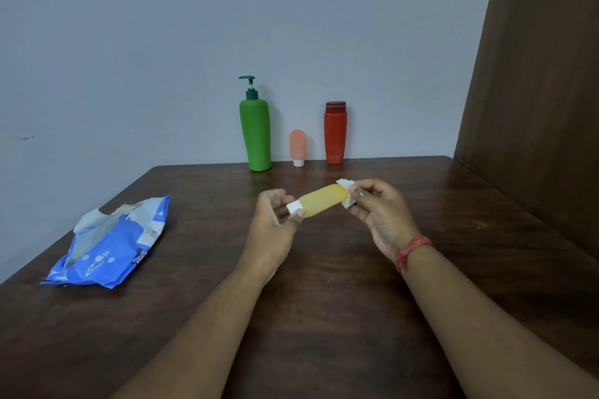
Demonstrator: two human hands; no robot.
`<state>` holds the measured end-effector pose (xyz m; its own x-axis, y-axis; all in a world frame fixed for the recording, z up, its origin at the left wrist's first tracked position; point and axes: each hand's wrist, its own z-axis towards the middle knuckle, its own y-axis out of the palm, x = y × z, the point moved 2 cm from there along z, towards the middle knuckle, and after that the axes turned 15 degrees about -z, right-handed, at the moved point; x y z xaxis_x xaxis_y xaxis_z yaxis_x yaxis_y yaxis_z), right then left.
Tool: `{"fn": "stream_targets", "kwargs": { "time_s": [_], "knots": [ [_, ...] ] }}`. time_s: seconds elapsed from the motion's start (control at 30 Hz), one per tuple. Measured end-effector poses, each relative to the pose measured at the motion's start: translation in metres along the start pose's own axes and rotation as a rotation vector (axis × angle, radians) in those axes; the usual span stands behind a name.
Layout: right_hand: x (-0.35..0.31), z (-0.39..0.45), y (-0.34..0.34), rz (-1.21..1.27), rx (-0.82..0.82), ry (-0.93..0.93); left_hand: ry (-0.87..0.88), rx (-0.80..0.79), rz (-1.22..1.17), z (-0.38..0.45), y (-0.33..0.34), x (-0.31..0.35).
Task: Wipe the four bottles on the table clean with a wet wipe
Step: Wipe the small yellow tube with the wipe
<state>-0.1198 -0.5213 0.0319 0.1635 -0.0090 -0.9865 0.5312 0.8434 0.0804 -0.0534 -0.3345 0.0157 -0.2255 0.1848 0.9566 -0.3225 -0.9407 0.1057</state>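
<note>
Step in hand: we judged this to be the wiping of 1 of the 4 bottles, the small yellow bottle (324, 200), held lying sideways above the table (324, 285) between both hands.
Left hand: our left hand (275, 220) pinched the bottle's white cap (294, 207) between thumb and fingertips.
Right hand: our right hand (379, 214) pinched a folded white wet wipe (346, 193) against the bottle's far end, fingers curled round it.
Where the bottle was: clear of the table, in front of the row of the other 3 and well apart from them.
Other bottles: the green pump bottle (256, 136), the small pink bottle (297, 146) standing on its cap, and the red bottle (335, 134) stood upright at the far edge by the wall (129, 58); we could not tell whether any had been wiped.
Next move: we judged that the wipe should slide along the yellow body toward the cap while the left hand turned the bottle, so every side was covered; the cap itself would need a change of grip.
Writing: the blue wipes packet (110, 246) lay open on the left of the table; it carried a white barcode label and a short white word near its edge, too small for us to read with certainty. The bottles showed no readable labels.
Wrist: a red thread band (411, 251) circled our right wrist.
</note>
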Motion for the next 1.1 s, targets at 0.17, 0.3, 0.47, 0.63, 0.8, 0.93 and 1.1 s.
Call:
{"fn": "stream_targets", "kwargs": {
  "time_s": [0.17, 0.3, 0.47, 0.63, 0.8, 0.93, 1.1],
  "knots": [
    [-0.002, -0.002, 0.001, -0.024, -0.017, -0.02, -0.181, -0.096, -0.028, 0.001, -0.002, -0.014],
    [-0.001, 0.001, -0.002, -0.171, 0.026, -0.087, -0.18, -0.135, -0.145, -0.002, 0.005, -0.007],
    [0.004, 0.006, -0.003, -0.848, 0.148, -0.405, -0.114, -0.133, -0.093, -0.004, 0.006, -0.002],
    [0.004, 0.005, 0.003, -1.013, 0.162, -0.549, -0.142, -0.087, -0.292, -0.004, 0.004, -0.003],
    [-0.004, -0.005, 0.01, -1.127, 0.148, -0.709, -0.169, -0.027, -0.351, -0.001, 0.003, -0.003],
    [-0.004, -0.022, 0.038, -1.267, -0.122, -1.026, -0.157, 0.02, -0.32, -0.001, 0.002, -0.004],
    [-0.006, -0.002, 0.021, -1.195, 0.103, -0.836, -0.15, 0.016, -0.353, -0.003, 0.001, 0.001]
  ]
}}
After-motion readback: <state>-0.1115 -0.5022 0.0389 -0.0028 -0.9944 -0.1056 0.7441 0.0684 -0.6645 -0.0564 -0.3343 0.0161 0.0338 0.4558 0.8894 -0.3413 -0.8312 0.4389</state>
